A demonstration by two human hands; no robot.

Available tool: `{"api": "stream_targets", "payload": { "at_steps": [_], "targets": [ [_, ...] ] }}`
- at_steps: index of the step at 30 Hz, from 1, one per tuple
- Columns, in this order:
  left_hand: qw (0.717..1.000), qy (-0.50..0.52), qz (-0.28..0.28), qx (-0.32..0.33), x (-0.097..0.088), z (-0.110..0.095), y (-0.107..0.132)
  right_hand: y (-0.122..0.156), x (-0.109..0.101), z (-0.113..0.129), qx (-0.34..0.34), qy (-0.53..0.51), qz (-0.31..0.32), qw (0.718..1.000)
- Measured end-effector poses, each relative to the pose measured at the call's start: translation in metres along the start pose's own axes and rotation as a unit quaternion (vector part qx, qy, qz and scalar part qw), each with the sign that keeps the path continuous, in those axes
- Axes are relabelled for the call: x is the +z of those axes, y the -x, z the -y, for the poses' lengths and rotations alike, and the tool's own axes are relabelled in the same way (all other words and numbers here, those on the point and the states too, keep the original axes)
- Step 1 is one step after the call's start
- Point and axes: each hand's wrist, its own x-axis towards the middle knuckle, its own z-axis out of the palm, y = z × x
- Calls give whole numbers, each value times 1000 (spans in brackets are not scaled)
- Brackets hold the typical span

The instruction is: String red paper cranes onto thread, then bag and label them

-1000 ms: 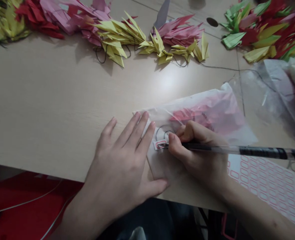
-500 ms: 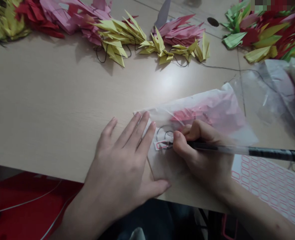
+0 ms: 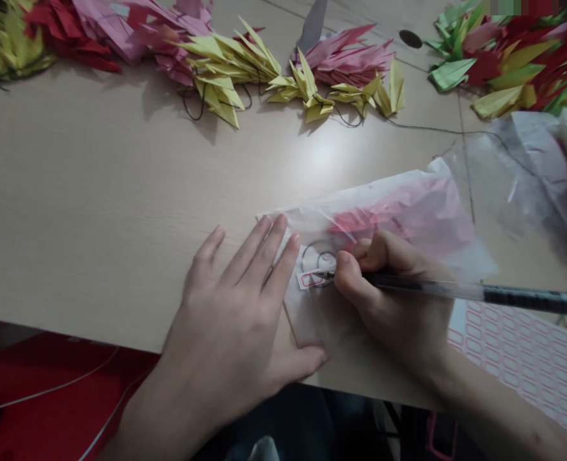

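My left hand point(image 3: 228, 320) lies flat with its fingers spread on a transparent plastic bag point(image 3: 399, 221), which holds pink paper cranes point(image 3: 399, 221) and a loop of dark thread point(image 3: 318, 251). My right hand point(image 3: 389, 301) grips a black and transparent pen point(image 3: 456, 289). The pen's tip touches a small red-bordered white label point(image 3: 311, 279) stuck on the bag, close to my left fingertips. My right hand hides part of the bag. A sheet of red-outlined labels point(image 3: 514, 358) lies under my right forearm.
Strings of yellow, pink and red paper cranes point(image 3: 226, 77) lie along the far side of the light wooden table point(image 3: 120, 192). Green, red and yellow cranes point(image 3: 509, 64) pile up at the far right, beside another plastic bag point(image 3: 528, 173). Red fabric point(image 3: 48, 397) lies below the table's near edge.
My right hand and pen have shifted slightly right across the label. My left hand stays pressed on the bag, and the label sheet appears slightly further right.
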Motion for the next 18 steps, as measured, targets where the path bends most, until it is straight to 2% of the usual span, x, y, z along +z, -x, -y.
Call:
{"api": "stream_targets", "payload": {
  "at_steps": [11, 18],
  "targets": [
    [1000, -4, 6, -3, 0, 0, 0, 1, 1, -1, -6, 11, 13, 1000],
    [1000, -4, 5, -1, 0, 0, 0, 1, -1, -1, -13, -30, -17, 999]
  ]
}}
